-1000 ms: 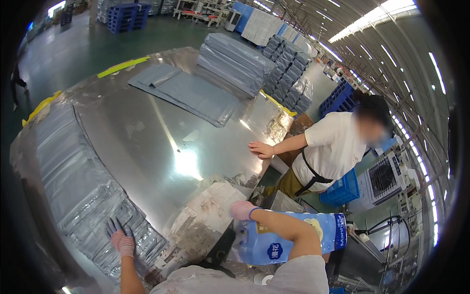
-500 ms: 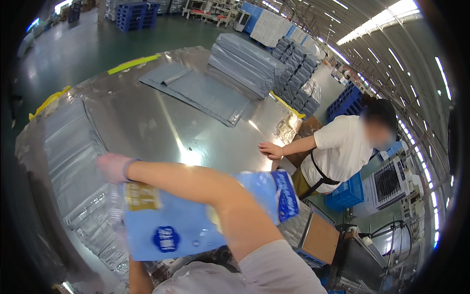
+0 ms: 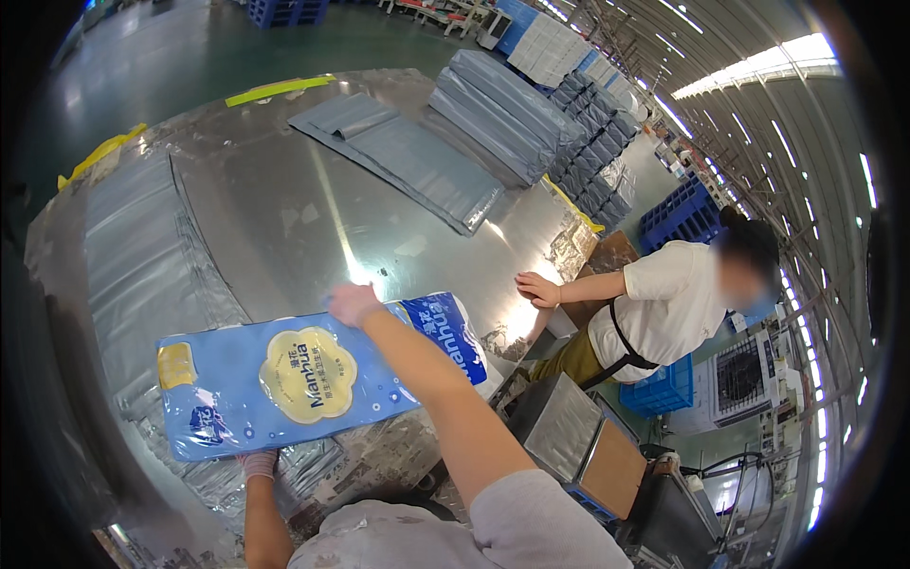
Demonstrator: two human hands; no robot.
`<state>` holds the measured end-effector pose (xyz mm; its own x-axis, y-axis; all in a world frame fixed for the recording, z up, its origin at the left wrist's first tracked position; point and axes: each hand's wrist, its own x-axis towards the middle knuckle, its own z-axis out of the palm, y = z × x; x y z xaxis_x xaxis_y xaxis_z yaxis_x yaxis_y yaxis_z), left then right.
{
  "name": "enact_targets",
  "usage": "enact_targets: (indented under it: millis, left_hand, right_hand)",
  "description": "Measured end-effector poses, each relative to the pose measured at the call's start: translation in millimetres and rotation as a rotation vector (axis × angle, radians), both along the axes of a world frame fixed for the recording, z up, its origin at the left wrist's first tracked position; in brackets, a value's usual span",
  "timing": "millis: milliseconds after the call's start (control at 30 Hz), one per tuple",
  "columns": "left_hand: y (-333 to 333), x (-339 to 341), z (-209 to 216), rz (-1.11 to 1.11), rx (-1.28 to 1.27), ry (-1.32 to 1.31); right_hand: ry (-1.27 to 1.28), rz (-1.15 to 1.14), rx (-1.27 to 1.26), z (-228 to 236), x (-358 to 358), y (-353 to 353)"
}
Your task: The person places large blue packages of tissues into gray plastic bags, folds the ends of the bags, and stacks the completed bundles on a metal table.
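Observation:
A long blue plastic-wrapped pack of tissue paper (image 3: 389, 365), with a cream flower-shaped label and a dark blue end, lies face up across the near side of the metal table (image 3: 284, 228). My right hand (image 3: 354, 304), in a light pink glove, grips its far edge near the dark end. At the near edge is my left hand (image 3: 258, 463), gloved too, holding the pack from below with its fingers hidden. Flat grey plastic bags (image 3: 147, 251) are piled at the table's left, partly covered by the pack.
Folded grey plastic sheets (image 3: 398, 156) lie toward the back, beside a tall stack of grey bags (image 3: 502, 114). A co-worker (image 3: 654, 294) stands at the right with one hand on the table. A metal box (image 3: 559, 427) and a brown board (image 3: 607, 469) are at the near right.
My right hand has moved right, from the pack's left end to its far edge. The pack has shifted left and turned, so its label now faces up.

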<state>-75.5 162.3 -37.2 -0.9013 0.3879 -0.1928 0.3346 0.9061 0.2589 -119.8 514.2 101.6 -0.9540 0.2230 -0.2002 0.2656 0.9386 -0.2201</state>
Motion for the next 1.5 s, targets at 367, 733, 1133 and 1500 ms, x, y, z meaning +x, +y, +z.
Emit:
enact_targets:
  millis: [367, 733, 1133, 1500]
  left_hand:
    - [-16.1, -5.5, -19.8, -0.017, -0.056, -0.11]
    - [-80.8, -32.4, 133.8, 0.335, 0.37, -0.305]
    - [-19.5, 104.9, 114.7, 0.339, 0.752, -0.466]
    - [-149.7, 131.0, 145.3, 0.405, 0.495, -0.265]
  right_hand:
    - [0.187, -0.275, 0.084, 2.4, 80.1, -31.4]
    - [0.086, -0.314, 0.025, 28.5, 111.6, -69.0]
    - [-0.147, -0.315, 0.25, 23.7, 165.8, -141.6]
    - [-0.099, -0.314, -0.043, 29.7, 201.9, -289.1]
